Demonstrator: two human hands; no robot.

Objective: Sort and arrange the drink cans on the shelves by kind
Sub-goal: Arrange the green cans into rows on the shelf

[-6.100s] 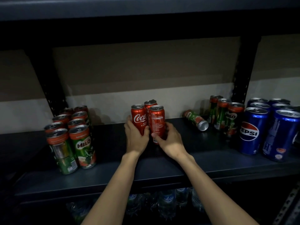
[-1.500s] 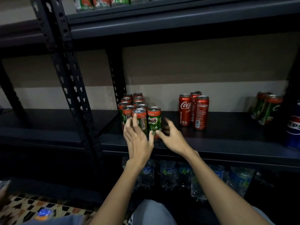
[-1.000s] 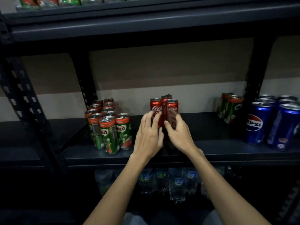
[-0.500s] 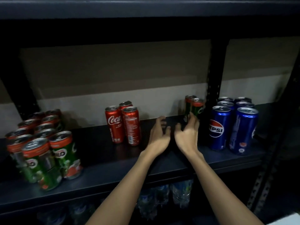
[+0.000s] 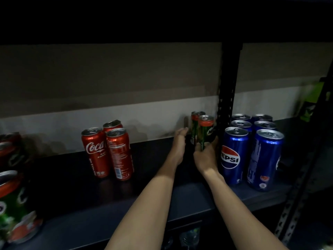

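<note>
Both hands have been pushed forward onto the pair of green Milo cans point(image 5: 203, 130) at centre right of the frame. Now the front can's base is gripped by the right hand point(image 5: 206, 156), fingers curled round it. On their left flank, the left hand point(image 5: 178, 147) is held with fingers nearly straight; contact cannot be judged. Three Coca-Cola cans point(image 5: 108, 152) are seen standing centre left on the dark shelf point(image 5: 153, 204), blue Pepsi cans point(image 5: 252, 150) at right, more Milo cans point(image 5: 14, 195) at lower left.

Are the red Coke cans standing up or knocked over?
Standing up. All three Coke cans sit upright on the shelf, silver tops facing up, clustered together.
</note>
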